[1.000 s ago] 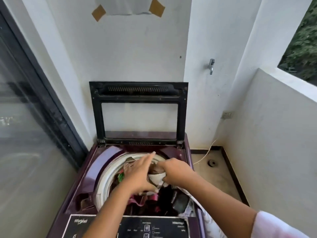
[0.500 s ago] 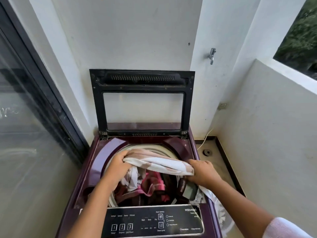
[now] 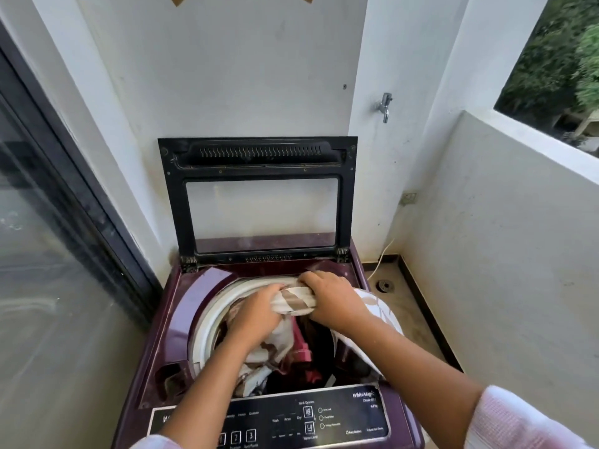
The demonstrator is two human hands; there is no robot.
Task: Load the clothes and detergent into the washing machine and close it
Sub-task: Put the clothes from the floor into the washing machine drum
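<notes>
A maroon top-load washing machine (image 3: pixel 181 306) stands below me, its black-framed lid (image 3: pixel 259 157) upright against the wall. Inside the white drum rim (image 3: pixel 207 319) lie pink and dark clothes (image 3: pixel 301 348). A white cloth with brown stripes (image 3: pixel 296 303) is bunched over the drum's far side. My left hand (image 3: pixel 256 314) grips its left end and my right hand (image 3: pixel 327 299) grips its right end; the hands are close together. Part of the cloth (image 3: pixel 372 306) trails over the machine's right edge under my right forearm. No detergent is visible.
The control panel (image 3: pixel 291 419) runs along the machine's near edge. A glass sliding door (image 3: pixel 48 254) is on the left, a low white wall (image 3: pixel 502 238) on the right. A tap (image 3: pixel 384 106) sticks out of the back wall, with a floor drain (image 3: pixel 384 285) below.
My hands have come together and moved toward the drum's far side, bunching the striped cloth that half a second ago was stretched between them.
</notes>
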